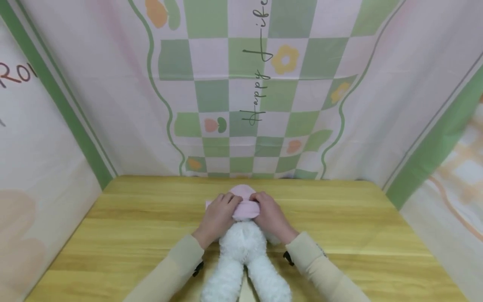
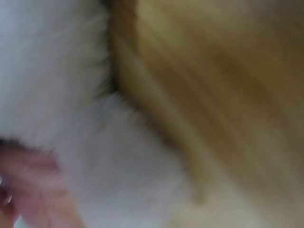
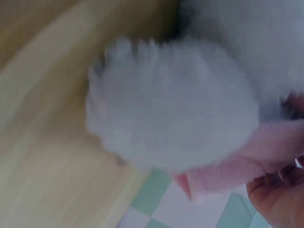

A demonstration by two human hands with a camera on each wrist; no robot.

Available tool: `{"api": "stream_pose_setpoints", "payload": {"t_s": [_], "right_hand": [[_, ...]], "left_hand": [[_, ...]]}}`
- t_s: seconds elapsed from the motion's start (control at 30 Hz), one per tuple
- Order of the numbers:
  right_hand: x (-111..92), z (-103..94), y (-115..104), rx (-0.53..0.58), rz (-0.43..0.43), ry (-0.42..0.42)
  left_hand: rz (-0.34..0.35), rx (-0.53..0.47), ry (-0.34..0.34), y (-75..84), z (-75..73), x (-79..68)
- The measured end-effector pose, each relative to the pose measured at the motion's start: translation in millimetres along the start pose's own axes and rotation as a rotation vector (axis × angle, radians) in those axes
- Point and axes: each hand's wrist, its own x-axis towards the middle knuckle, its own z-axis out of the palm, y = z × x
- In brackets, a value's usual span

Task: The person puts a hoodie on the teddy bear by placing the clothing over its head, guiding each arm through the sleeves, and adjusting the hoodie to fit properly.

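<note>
A white plush toy (image 1: pixel 243 243) lies on its back or front on the wooden table, legs towards me. Soft pink cloth (image 1: pixel 246 209) covers its head. My left hand (image 1: pixel 219 216) grips the cloth at its left side, fingers bent over the top. From the other side my right hand (image 1: pixel 271 214) pinches it, the two hands close together. In the right wrist view, fingers (image 3: pixel 278 192) hold the pink fabric beside a round furry part (image 3: pixel 171 104) of the toy. The left wrist view is blurred, with white fur (image 2: pixel 118 156) next to part of the hand.
The wooden table (image 1: pixel 124 235) has light streaked grain. A green-and-white checked curtain (image 1: pixel 249 92) with flowers and lettering hangs behind its far edge. Printed fabric walls (image 1: pixel 49 167) stand at both sides.
</note>
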Motion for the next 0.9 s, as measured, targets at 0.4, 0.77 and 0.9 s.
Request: {"api": "stream_pose_setpoints", "payload": {"t_s": [0.4, 0.77, 0.9], "right_hand": [[1, -2.1, 9, -0.065, -0.123, 0.057], [-7, -32.0, -1, 0.095, -0.130, -0.206], [-6, -26.9, 0, 0.046, -0.127, -0.160]], "left_hand": [[0.166, -0.067, -0.186, -22.1, -16.1, -4.8], [0.109, 0.168, -0.044, -10.0, -10.6, -11.0], [0.035, 0.037, -0.116, -10.0, -16.6, -13.3]]}}
